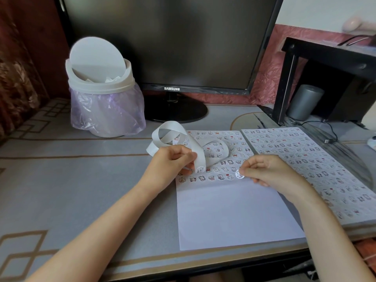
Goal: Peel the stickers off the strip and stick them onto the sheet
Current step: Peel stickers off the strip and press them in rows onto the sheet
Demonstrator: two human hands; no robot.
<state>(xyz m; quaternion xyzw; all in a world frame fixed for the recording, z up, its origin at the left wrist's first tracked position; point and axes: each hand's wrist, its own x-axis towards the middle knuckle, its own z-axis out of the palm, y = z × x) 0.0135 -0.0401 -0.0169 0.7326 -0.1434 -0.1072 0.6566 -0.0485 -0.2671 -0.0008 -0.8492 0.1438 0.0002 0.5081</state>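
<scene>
Curled glossy strip (173, 124) pinched in left hand (173, 161) grip, round sticker (239, 174) seemingly pinched by right hand (268, 169)

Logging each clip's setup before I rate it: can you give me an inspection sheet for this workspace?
Surface: grey patterned table, with the work laid flat on it.
Job's things: sheet, upper rows filled with stickers, lower part blank; curled white strip; one round sticker at the right end of the lowest row.
Clutter: second sheet, fully stickered, to the right; swing-lid bin at the back left.
Grippers: left hand pinches the strip; right hand pinches the sticker.
Cables: black cable on the table at the far right.
Surroundings: dark monitor; black stand over a grey cylinder.
</scene>
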